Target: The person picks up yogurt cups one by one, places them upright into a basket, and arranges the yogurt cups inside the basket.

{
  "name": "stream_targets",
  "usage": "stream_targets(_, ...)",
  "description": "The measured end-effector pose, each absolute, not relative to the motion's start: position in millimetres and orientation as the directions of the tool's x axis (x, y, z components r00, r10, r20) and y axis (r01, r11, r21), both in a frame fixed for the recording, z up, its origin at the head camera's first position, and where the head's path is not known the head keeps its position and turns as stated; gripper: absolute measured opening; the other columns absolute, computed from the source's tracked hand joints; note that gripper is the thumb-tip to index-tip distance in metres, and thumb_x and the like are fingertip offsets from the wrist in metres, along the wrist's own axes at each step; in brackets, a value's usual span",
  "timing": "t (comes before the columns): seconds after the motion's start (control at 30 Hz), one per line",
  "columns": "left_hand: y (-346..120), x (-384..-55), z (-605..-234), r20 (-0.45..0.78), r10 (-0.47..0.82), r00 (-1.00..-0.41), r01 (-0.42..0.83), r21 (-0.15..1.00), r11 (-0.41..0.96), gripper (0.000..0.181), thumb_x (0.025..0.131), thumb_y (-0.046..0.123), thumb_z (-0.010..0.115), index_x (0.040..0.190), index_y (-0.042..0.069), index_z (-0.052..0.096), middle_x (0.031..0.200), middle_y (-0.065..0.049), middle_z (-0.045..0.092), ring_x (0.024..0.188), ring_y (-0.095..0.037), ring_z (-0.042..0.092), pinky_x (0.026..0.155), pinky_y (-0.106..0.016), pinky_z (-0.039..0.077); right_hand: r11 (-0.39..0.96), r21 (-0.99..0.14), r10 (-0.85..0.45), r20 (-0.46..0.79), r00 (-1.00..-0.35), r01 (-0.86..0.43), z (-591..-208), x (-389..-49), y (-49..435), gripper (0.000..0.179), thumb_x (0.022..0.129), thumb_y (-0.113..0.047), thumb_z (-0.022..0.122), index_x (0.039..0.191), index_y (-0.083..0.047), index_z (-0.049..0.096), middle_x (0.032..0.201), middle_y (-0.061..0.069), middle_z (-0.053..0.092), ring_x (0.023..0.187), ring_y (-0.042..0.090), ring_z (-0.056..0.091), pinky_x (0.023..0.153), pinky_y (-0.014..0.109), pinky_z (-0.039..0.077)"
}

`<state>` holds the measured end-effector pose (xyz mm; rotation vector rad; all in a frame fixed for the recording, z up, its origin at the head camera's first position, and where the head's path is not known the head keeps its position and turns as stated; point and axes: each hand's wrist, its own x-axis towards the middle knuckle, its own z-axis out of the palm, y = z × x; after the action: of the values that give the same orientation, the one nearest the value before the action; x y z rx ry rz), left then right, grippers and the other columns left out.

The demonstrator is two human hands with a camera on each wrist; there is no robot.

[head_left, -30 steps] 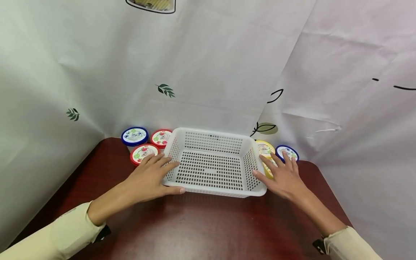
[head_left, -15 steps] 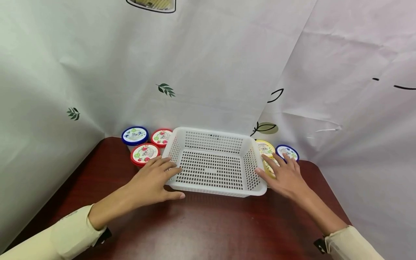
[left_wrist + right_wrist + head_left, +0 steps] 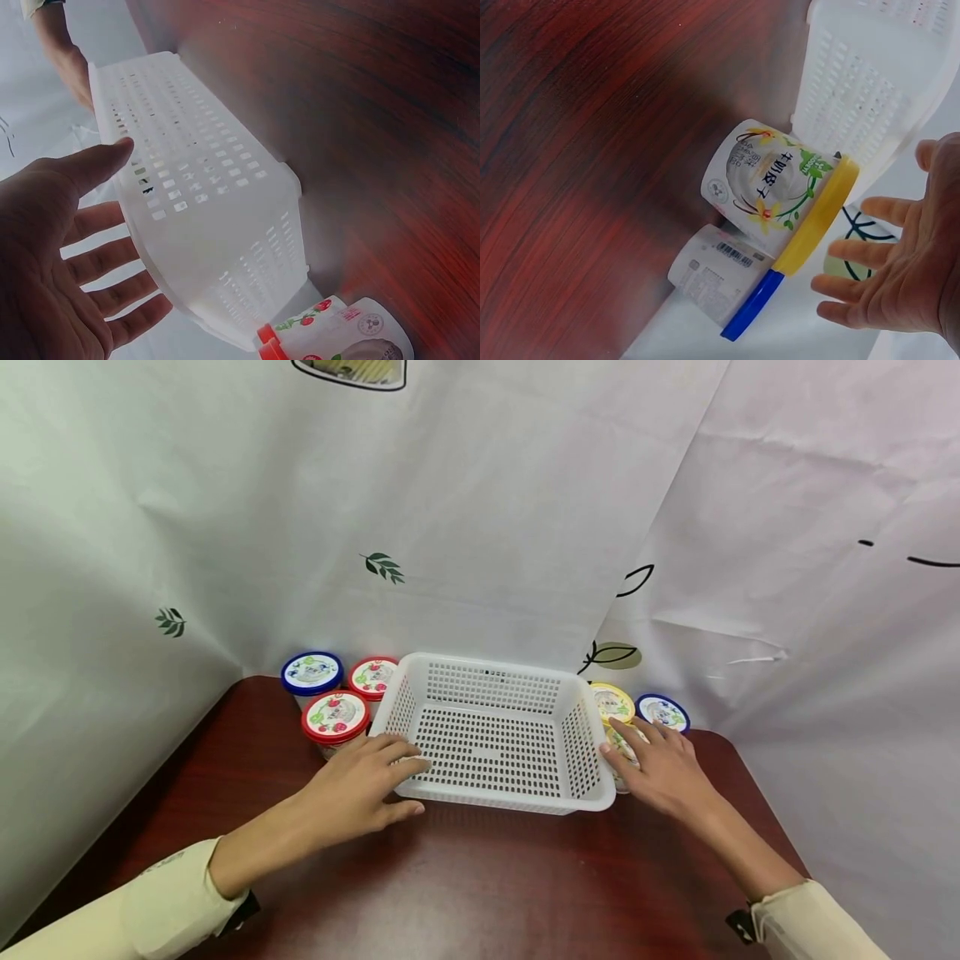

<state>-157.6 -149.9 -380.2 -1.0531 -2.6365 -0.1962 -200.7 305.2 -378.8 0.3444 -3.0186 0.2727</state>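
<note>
A white perforated plastic basket (image 3: 487, 664) stands on the dark red table, nothing inside it. My left hand (image 3: 358, 792) hovers at its near left corner, fingers spread over the rim and thumb in front of the near wall. In the left wrist view the thumb (image 3: 105, 161) overlaps the basket's edge. On the other side, my right hand (image 3: 663, 770) is spread beside the right rim, above a yellow-lidded tub (image 3: 621, 745) that it partly hides. Seen from the right wrist, that palm holds nothing, its fingers apart from the yellow lid (image 3: 825, 214).
Left of the basket stand a blue-lidded tub (image 3: 312, 672) and two red-lidded tubs, the nearer red one (image 3: 335, 717) close to my left hand. Another yellow-lidded tub (image 3: 612, 702) and a blue-lidded tub (image 3: 663, 713) stand at right. A white cloth backdrop (image 3: 480, 527) rises behind.
My left hand has drawn slightly back toward me, uncovering more of the near red-lidded tub. The right hand has shifted slightly right, away from the basket's rim. The basket stays put.
</note>
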Motion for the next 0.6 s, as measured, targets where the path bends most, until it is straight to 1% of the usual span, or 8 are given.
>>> stream_targets(0.2,-148.6,-155.2,-384.6,0.346,0.672,-0.655,0.720,0.016,0.694,0.043,0.094,0.031,0.093,0.133,0.016,0.080,0.129,-0.006,0.079,0.122,-0.032,0.074,0.102,-0.054,0.064,0.956,-0.166,-0.226,0.100,-0.969,-0.240,-379.1,-202.5,308.6,0.065,0.118,-0.054,0.045,0.168,-0.013,0.054,0.169,0.032,0.051,0.155,0.067,0.043,0.118,0.084,0.036)
stream_targets(0.4,-148.3,-154.6,-391.1,0.385,0.692,-0.611,0.744,-0.021,0.668,0.038,0.095,0.025,0.091,0.130,0.016,0.080,0.123,-0.004,0.080,0.112,-0.027,0.076,0.094,-0.046,0.066,0.956,-0.165,-0.230,0.102,-0.968,-0.244,-379.7,-203.9,311.3,0.062,0.120,-0.047,0.044,0.164,-0.006,0.057,0.165,0.034,0.056,0.150,0.067,0.049,0.115,0.084,0.040)
stream_targets(0.6,-148.2,-153.8,-391.9,0.399,0.698,-0.595,0.746,-0.049,0.664,0.035,0.096,0.022,0.089,0.129,0.016,0.081,0.119,-0.002,0.080,0.107,-0.024,0.077,0.090,-0.044,0.065,0.953,-0.165,-0.237,0.105,-0.966,-0.252,-380.9,-204.9,312.5,0.059,0.120,-0.044,0.045,0.161,-0.004,0.059,0.163,0.034,0.057,0.149,0.066,0.051,0.115,0.084,0.042)
